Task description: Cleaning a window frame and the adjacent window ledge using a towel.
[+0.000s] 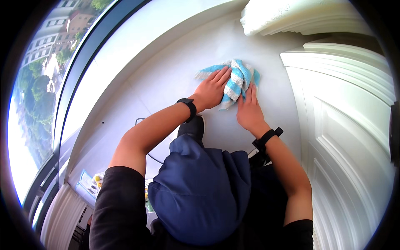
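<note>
A blue-and-white striped towel (237,82) lies bunched on the pale tiled floor (272,93), with a flap spread out to its left. Against the towel's left part, my left hand (211,93) lies nearly flat, fingers together and pressing on the cloth. My right hand (251,115) is at the lower right edge of the towel, its extended fingers against the folds; some fingertips are partly hidden by cloth. Together the two hands hold the towel bunched between them. Each wrist wears a black strap.
White panelled cabinetry (340,125) rises at the right. A pale curtain (297,18) hangs at the top right, another curtain (62,215) at the lower left. Window glass (37,93) runs along the left. A dark shoe (191,127) and a thin cable (154,158) are near my left forearm.
</note>
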Action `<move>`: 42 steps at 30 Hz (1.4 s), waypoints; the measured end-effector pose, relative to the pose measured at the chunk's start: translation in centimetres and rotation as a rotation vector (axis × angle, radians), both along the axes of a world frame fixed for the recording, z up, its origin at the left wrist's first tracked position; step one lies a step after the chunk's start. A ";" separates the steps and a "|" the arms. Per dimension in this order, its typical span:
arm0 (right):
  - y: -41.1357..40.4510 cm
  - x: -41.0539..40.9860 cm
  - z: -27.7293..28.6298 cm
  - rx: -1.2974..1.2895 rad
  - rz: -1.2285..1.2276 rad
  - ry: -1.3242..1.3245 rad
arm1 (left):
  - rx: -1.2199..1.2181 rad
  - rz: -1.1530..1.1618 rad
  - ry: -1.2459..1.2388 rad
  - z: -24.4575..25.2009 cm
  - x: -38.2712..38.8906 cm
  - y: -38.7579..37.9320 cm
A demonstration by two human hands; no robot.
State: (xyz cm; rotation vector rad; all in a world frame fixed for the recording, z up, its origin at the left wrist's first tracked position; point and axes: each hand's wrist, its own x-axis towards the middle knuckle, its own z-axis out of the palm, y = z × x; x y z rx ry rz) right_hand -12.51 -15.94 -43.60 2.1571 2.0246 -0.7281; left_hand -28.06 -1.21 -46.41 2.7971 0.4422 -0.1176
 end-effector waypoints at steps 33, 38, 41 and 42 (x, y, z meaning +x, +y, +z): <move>3.4 -0.9 -0.1 0.012 -0.117 -0.013 | 0.106 0.073 0.076 0.6 1.7 1.0; 1.7 -0.1 -0.3 0.005 -0.075 0.014 | 0.124 0.021 0.163 1.4 1.6 0.7; 0.6 0.0 -0.1 0.016 -0.062 0.099 | 0.017 0.022 0.093 1.1 0.5 0.3; 0.8 0.1 0.0 0.021 -0.059 0.100 | -0.037 0.039 -0.010 0.6 0.1 0.4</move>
